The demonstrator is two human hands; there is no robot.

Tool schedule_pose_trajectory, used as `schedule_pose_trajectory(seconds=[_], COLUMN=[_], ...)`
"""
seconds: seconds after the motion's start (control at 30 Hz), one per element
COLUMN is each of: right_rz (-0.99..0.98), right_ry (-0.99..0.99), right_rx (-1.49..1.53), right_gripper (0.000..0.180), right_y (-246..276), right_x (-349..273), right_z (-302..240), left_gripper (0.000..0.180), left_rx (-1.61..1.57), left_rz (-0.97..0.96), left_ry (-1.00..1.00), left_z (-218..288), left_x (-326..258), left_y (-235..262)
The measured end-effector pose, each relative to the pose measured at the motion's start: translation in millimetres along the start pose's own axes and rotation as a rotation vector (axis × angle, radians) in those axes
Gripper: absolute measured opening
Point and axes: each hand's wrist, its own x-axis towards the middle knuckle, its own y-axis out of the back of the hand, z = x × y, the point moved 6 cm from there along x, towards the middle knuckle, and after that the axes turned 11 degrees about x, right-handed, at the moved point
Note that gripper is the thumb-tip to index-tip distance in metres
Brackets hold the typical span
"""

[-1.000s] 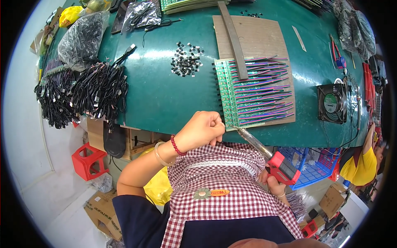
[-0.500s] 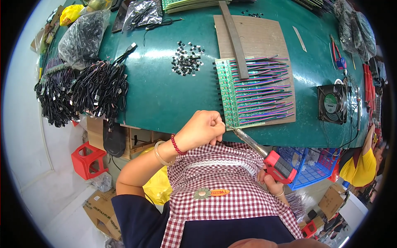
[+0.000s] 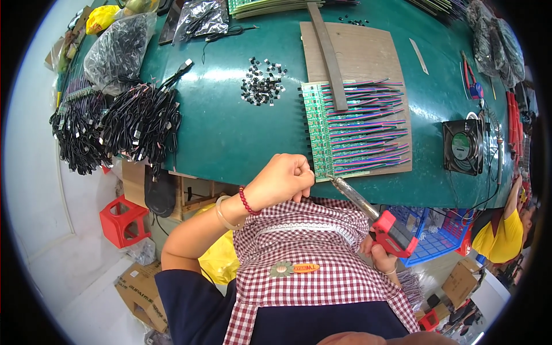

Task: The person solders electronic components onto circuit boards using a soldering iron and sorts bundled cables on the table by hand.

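My left hand (image 3: 287, 177) is closed in a pinch at the near left corner of a green circuit board panel (image 3: 315, 129); whatever its fingertips hold is hidden. My right hand (image 3: 382, 259), partly covered by the tool, grips a red-handled soldering gun (image 3: 397, 233). The gun's metal barrel slants up and left, its tip at the panel's near edge, close to my left fingers. Rows of coloured wires (image 3: 368, 123) stick out to the right of the panel. Small black parts line its left edge. A flat metal bar (image 3: 329, 57) lies across the panel's far end.
Under the panel is a wooden board (image 3: 371, 52) on the green table (image 3: 224, 126). Small black-and-white connectors (image 3: 263, 85) lie in a pile farther left. Bundled black cables (image 3: 141, 123) hang over the left edge. A black fan (image 3: 462, 146) stands at right, above a blue crate (image 3: 434, 236).
The soldering gun has turned slightly in my right hand, and its tip has shifted a little right along the panel's near edge. My left hand has barely moved.
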Motion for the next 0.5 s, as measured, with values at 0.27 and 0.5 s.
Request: schedule_pose_trajectory(seconds=[0.27,0.5], right_rz=[0.047,0.030], right_ry=[-0.039,-0.030], right_rx=[-0.025,-0.142], right_gripper=[0.013,0.014], right_y=[6.5,5.2], right_x=[1.5,-3.7], right_z=[7.3,4.2], left_gripper=[0.014,0.014], left_rx=[-0.012,-0.017], left_rz=[-0.007,-0.006], left_ry=[0.001,-0.005], left_z=[2.3,-1.1], left_x=[-0.5,-0.6], left_y=[-0.2,-0.1])
